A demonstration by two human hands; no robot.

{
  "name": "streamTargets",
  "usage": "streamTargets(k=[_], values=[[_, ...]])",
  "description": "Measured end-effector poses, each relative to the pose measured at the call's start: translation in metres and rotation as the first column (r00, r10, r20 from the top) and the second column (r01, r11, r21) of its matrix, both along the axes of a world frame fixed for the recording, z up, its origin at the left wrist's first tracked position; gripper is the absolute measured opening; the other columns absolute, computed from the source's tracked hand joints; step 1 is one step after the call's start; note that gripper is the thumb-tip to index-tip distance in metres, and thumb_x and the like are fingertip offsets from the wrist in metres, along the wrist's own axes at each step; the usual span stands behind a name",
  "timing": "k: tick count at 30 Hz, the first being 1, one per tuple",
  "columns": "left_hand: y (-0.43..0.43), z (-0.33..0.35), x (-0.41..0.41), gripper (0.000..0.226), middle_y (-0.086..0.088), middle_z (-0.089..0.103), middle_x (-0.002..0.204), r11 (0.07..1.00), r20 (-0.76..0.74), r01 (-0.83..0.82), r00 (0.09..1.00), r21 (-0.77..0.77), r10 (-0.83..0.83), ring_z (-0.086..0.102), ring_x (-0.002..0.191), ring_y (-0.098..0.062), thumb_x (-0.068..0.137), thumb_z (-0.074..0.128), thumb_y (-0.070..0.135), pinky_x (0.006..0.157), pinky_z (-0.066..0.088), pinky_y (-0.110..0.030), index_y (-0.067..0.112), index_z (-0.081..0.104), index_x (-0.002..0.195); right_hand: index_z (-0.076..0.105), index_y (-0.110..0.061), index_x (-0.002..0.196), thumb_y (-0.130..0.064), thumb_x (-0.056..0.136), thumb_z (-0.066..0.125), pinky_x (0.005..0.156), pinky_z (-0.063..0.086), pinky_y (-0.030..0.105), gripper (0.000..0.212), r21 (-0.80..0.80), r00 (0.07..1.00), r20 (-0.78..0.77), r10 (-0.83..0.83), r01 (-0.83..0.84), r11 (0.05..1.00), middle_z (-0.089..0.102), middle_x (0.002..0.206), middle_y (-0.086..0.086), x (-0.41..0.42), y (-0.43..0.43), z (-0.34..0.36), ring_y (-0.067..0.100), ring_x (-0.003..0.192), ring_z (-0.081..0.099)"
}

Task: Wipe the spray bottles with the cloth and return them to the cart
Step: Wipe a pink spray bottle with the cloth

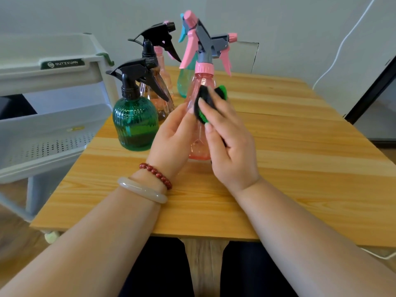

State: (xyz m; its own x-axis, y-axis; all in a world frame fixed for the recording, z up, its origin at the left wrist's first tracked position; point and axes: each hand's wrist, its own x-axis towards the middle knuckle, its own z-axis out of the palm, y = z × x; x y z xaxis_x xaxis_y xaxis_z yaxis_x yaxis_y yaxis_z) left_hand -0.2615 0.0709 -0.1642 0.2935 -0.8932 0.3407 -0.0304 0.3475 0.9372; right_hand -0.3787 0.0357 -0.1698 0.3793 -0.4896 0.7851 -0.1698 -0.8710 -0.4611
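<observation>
A clear pink spray bottle [199, 144] with a grey and pink trigger head stands upright on the wooden table [300, 146], slightly tilted. My left hand [173, 138] grips its body from the left. My right hand [227, 144] presses a black and green cloth [209, 99] against the bottle's upper right side, fingers curled round the cloth. Behind it stand a dark green ribbed bottle [135, 123], an amber bottle [156, 97] with a black trigger, a pale pink bottle [164, 69] and a teal bottle [185, 80].
A white tiered cart [49, 82] with perforated shelves stands to the left of the table, touching its corner. A white cable [342, 43] hangs on the wall at the right. A dark door frame [372, 91] is at the far right.
</observation>
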Motion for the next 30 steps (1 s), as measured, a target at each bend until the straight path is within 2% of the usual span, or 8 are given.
streamTargets(k=[4,10,15,20,22,24,26,30], values=[[0.0031,0.0006,-0.0018,0.043,0.006,0.07,0.116,0.999,0.002,-0.035,0.999,0.003,0.035,0.065,0.108,-0.009,0.094,0.05,0.043,0.095,0.052,-0.034,0.023,0.059,0.131,0.043,-0.012,0.146,-0.02,0.102,0.039,0.118,0.029,0.026,0.045,0.408,0.984,0.169,-0.063,-0.012,0.913,0.044,0.15,-0.002,0.003,0.0015,0.0045,0.003,0.141,0.035],[0.0006,0.0022,-0.0027,0.032,0.009,0.07,0.116,0.998,0.066,-0.051,0.996,-0.031,0.053,0.064,0.11,-0.009,0.103,0.044,0.032,0.096,0.052,-0.04,0.025,0.057,0.131,0.05,0.002,0.138,-0.007,0.101,0.042,0.12,0.026,0.043,0.039,-0.024,1.0,-0.022,-0.008,0.008,1.0,0.039,0.151,0.018,0.0016,0.002,0.0008,0.033,0.147,0.028],[0.0041,0.0003,-0.004,0.041,0.007,0.066,0.124,0.997,0.05,-0.073,0.996,-0.018,0.074,0.063,0.11,0.001,0.101,0.047,0.036,0.088,0.051,-0.018,0.018,0.053,0.138,0.043,-0.011,0.146,-0.016,0.103,0.038,0.118,0.029,0.025,0.044,0.39,0.981,0.185,-0.063,-0.014,0.921,0.043,0.151,0.001,0.0027,0.0033,0.0021,0.006,0.142,0.035],[0.0009,0.0014,-0.0037,0.034,0.006,0.069,0.118,0.997,0.084,-0.07,0.994,-0.033,0.073,0.064,0.111,-0.011,0.103,0.042,0.033,0.095,0.052,-0.039,0.025,0.057,0.132,0.049,-0.001,0.139,-0.009,0.101,0.042,0.12,0.027,0.042,0.039,-0.002,0.999,-0.022,-0.028,0.028,1.0,0.039,0.151,0.015,-0.0002,0.0038,-0.0001,0.032,0.147,0.028],[0.0029,0.0012,-0.0029,0.033,0.006,0.069,0.112,0.998,0.072,-0.053,0.996,-0.042,0.056,0.065,0.103,-0.009,0.103,0.044,0.032,0.088,0.053,-0.032,0.022,0.058,0.131,0.048,-0.006,0.141,-0.013,0.103,0.041,0.12,0.028,0.036,0.04,0.094,0.997,0.053,-0.051,0.046,0.995,0.04,0.152,0.008,0.0032,0.0037,0.0019,0.022,0.146,0.031],[0.0061,0.002,-0.003,0.033,0.009,0.068,0.108,0.997,0.054,-0.067,0.996,-0.047,0.069,0.064,0.099,-0.002,0.101,0.045,0.034,0.083,0.051,-0.021,0.02,0.056,0.129,0.048,-0.015,0.143,-0.023,0.102,0.039,0.118,0.032,0.035,0.043,0.395,0.982,0.184,-0.049,-0.028,0.918,0.047,0.149,0.001,0.0033,0.0012,0.0026,0.01,0.14,0.04],[0.0063,0.0032,-0.0048,0.044,0.005,0.066,0.103,0.997,0.012,-0.078,0.997,-0.024,0.079,0.065,0.095,-0.006,0.094,0.049,0.045,0.083,0.055,-0.029,0.016,0.052,0.128,0.051,-0.017,0.143,-0.033,0.1,0.04,0.115,0.036,0.04,0.047,0.555,0.963,0.265,-0.037,-0.122,0.823,0.054,0.143,-0.001,0.001,-0.0018,0.0033,0.009,0.135,0.046],[0.0036,0.0032,-0.0085,0.037,-0.003,0.061,0.092,0.999,-0.083,-0.041,0.996,-0.013,0.039,0.056,0.084,-0.022,0.091,0.05,0.047,0.077,0.051,-0.051,0.02,0.054,0.116,0.045,-0.004,0.143,-0.018,0.103,0.038,0.119,0.026,0.028,0.043,0.21,0.993,0.116,-0.037,0.011,0.978,0.04,0.15,0.003,-0.0038,0.0027,0.0029,0.014,0.144,0.033]])
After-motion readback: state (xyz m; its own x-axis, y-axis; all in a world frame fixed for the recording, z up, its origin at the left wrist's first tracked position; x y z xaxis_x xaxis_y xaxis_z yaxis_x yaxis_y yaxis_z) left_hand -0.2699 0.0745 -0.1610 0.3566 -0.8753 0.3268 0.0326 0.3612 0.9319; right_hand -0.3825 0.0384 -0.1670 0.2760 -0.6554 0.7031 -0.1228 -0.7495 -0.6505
